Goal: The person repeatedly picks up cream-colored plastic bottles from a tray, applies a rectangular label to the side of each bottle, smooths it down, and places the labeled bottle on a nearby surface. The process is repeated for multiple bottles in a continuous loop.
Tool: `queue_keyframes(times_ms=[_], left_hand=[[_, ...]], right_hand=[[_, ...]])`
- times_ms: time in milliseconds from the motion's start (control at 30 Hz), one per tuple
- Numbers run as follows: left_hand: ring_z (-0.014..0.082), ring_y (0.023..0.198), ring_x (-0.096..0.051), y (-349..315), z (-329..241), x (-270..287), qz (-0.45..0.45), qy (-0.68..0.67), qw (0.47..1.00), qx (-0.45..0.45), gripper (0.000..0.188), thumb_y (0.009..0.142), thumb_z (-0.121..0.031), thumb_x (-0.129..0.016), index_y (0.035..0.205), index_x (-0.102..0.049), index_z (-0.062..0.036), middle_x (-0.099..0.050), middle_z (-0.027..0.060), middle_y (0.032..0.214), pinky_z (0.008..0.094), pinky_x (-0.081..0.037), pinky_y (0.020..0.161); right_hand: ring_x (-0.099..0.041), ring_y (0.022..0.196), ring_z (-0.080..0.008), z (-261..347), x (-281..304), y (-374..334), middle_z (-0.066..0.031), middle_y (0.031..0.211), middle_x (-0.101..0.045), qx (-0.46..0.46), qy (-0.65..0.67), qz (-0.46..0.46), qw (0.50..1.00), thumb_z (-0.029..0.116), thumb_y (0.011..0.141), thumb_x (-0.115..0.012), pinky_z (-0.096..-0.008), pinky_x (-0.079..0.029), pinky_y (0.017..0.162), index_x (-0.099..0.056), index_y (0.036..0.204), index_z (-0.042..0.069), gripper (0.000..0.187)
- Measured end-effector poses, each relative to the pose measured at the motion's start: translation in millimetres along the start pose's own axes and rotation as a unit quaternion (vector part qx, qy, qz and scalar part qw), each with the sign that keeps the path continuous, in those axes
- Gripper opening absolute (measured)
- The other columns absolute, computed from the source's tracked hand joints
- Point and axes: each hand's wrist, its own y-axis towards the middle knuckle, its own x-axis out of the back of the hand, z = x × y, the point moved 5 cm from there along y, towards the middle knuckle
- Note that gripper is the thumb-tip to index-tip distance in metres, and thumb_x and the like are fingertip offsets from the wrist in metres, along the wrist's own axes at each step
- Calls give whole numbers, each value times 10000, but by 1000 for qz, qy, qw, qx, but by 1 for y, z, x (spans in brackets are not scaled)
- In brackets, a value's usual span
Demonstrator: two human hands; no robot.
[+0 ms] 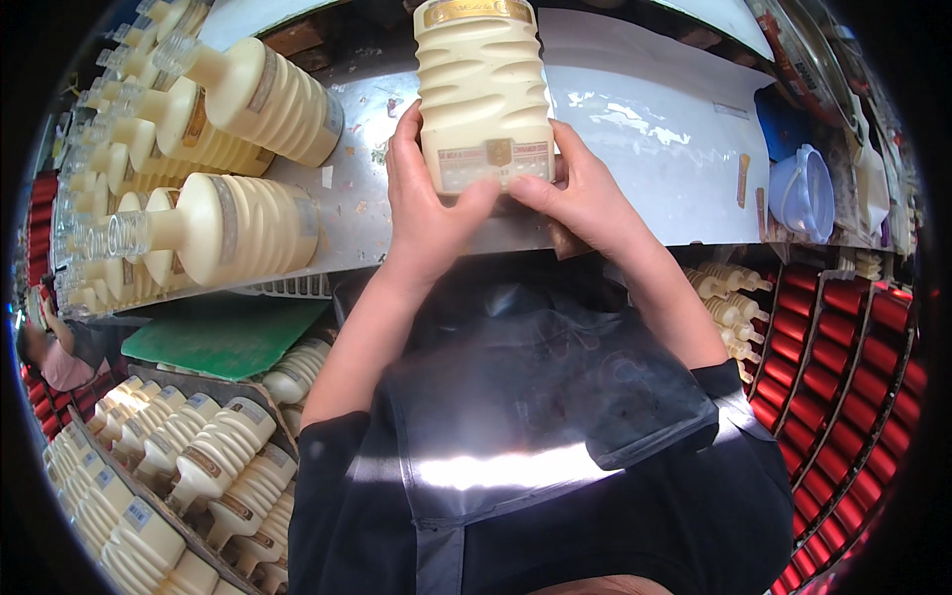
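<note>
Between my two hands is a cream-coloured ribbed plastic bottle (483, 89), its base toward me and its top end cut off by the upper edge of the picture. A label (496, 164) with a gold emblem lies across the body near the base. My left hand (421, 188) wraps the bottle's left side, thumb on the label's lower edge. Around the right side curls my right hand (580, 193), its thumb also pressing near the label. The fingertips behind the bottle are hidden.
Several similar bottles (248, 228) with clear necks crowd the left of the metal table (362, 159). A white sheet (654, 149) covers its right part, beside a pale blue bucket (803, 193). Below left are a green board (223, 332) and crates of bottles (223, 446); red stacks (843, 377) stand right.
</note>
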Motion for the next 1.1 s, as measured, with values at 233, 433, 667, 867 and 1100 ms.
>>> queue_keyframes(times_ms=[233,433,667,867,1100], left_hand=[[254,1291,-494,1,-4,-6,-2,-168,982,86,871,879,-249,-742,1523,-252,76,-425,191,1407,394,-424,1104],[268,1309,-482,3,-1,-2,46,-122,989,76,921,847,-212,-763,1539,-221,65,-406,196,1412,399,-430,1101],[299,1380,-403,2,0,3,68,-122,989,46,918,887,-292,-737,1564,-212,36,-375,214,1453,434,-360,1154],[317,1377,-371,3,5,-1,43,-98,993,42,802,976,-374,-643,1560,-258,19,-368,206,1474,444,-281,1189],[340,1403,-322,5,7,7,101,-68,991,51,818,966,-303,-634,1589,-201,0,-357,223,1467,452,-249,1206]], right_hand=[[-689,1101,-367,10,-4,0,-264,1176,-688,3,-53,-50,997,520,862,-712,-408,-529,957,-500,1358,-53,788],[-691,1098,-364,8,-4,0,-261,1162,-694,-8,-61,-53,997,478,825,-744,-414,-527,961,-498,1358,-52,791],[-635,1116,-198,4,-2,0,-179,1239,-643,-12,-46,17,999,469,895,-749,-341,-521,951,-395,1466,-58,854],[-643,1015,-187,6,-3,1,-152,1160,-660,-31,-50,-25,998,506,901,-739,-329,-537,870,-414,1442,-52,842],[-643,985,-176,2,-3,0,-146,1142,-655,12,-82,-14,997,509,899,-738,-316,-549,805,-403,1448,-41,846]])
